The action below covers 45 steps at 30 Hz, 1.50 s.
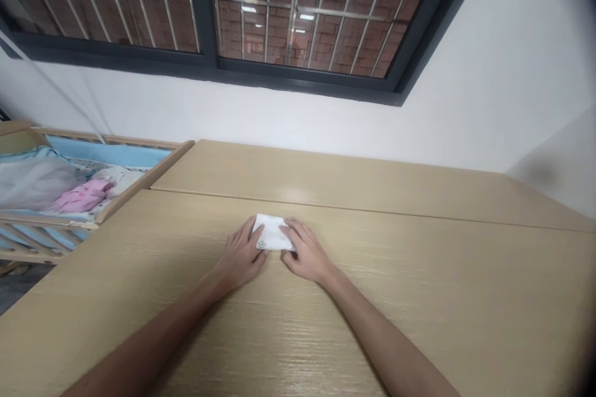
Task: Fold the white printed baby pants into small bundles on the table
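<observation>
A small white folded cloth point(274, 234) with a green print near its left corner lies on the wooden tabletop point(395, 298). My left hand point(243, 254) holds its left edge, with some fingers resting on top and the thumb by the near corner. On the opposite side, my right hand point(305, 250) grips the right edge, fingers over the cloth and thumb at the near corner. Whether the cloth is a garment or a diaper I cannot tell. The hands cover both of its side edges.
A wooden crib point(170, 167) with blue lining stands against the tabletop's left side, holding pink cloth point(84, 194) and white netting point(35, 180). A seam crosses the tabletop beyond my hands. Behind rises a white wall point(321, 127) below a barred, dark-framed window point(302, 77).
</observation>
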Each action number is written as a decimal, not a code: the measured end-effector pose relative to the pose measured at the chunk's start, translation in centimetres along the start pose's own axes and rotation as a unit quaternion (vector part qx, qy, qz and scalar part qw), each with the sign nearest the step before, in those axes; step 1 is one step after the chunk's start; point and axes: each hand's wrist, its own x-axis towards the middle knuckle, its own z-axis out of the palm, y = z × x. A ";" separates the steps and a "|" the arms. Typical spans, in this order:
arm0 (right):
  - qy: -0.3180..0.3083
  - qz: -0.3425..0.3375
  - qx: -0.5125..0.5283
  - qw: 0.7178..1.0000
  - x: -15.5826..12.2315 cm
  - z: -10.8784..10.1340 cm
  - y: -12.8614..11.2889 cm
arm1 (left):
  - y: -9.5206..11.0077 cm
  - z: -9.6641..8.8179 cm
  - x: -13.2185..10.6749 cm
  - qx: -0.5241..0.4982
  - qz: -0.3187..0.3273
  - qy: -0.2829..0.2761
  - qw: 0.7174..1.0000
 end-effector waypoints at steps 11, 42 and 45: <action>0.001 -0.002 -0.007 1.000 0.0 0.0 0.0 | -0.1 0.2 0.0 -0.017 0.003 0.002 1.000; 0.001 -0.003 0.004 1.000 0.0 0.0 0.0 | 0.1 -0.2 0.0 -0.013 -0.007 -0.004 1.000; 0.002 -0.003 0.005 1.000 0.0 0.1 0.2 | 0.1 -0.1 0.0 -0.014 -0.005 -0.005 1.000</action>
